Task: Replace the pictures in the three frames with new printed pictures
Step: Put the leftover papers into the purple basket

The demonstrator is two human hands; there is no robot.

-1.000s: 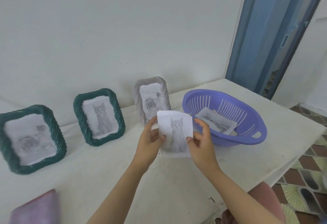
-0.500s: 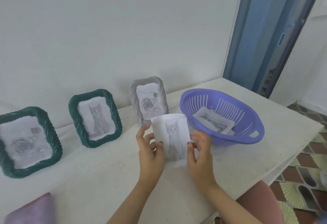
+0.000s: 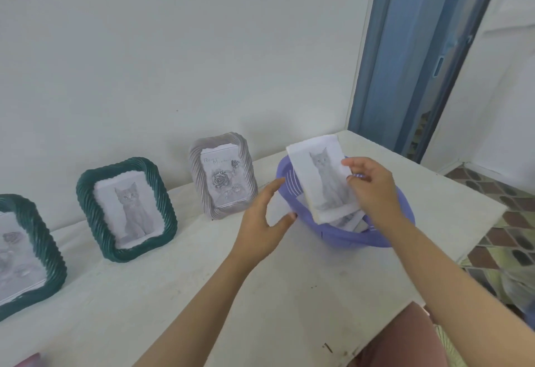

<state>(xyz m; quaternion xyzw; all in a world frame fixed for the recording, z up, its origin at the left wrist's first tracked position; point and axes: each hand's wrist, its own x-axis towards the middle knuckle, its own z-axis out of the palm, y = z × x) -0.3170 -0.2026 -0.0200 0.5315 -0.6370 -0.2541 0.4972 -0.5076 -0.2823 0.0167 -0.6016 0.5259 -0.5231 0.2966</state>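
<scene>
right hand [image 3: 373,190] grip pinches the cat print [image 3: 321,175] by its edge, tilted over the purple basket [image 3: 347,239], likely to drop it in; left hand [image 3: 260,222] grip spread, empty, just beside the rim.

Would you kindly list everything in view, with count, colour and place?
left green frame: one, dark green, table's left edge, rose picture
middle green frame: one, dark green, on table, cat picture
grey frame: one, grey, beside basket, rose picture
basket: one, purple, table's right
cat print: one, grey-white, held over basket
loose prints: count unclear, white, inside basket
table: one, white
door: one, blue, behind table
left hand: one, holds nothing, beside basket
right hand: one, pinches cat print
</scene>
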